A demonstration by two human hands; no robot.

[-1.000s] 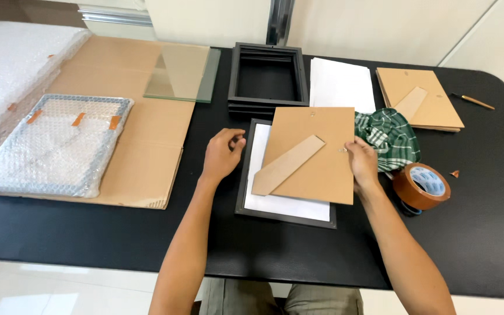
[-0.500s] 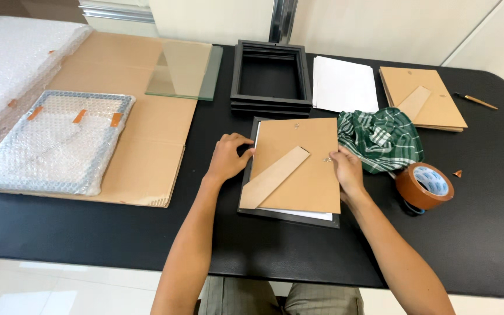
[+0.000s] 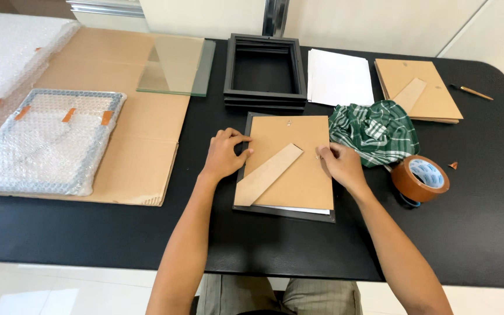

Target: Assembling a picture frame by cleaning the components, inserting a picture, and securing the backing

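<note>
In the middle of the black desk (image 3: pixel 485 233) lies a dark picture frame (image 3: pixel 284 211) face down, with a brown backing board (image 3: pixel 298 175) on it. The left hand (image 3: pixel 224 155) rests curled at the board's left edge, fingertips touching it. The right hand (image 3: pixel 339 166) presses its fingers flat on the right edge. Right of it lie a green checked cloth (image 3: pixel 374 131) and a tape roll (image 3: pixel 420 178).

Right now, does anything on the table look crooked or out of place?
Yes. The brown backing board does not sit flush in the black picture frame: a strip of white paper shows beyond its lower edge. The left hand and the right hand press its sides.
</note>
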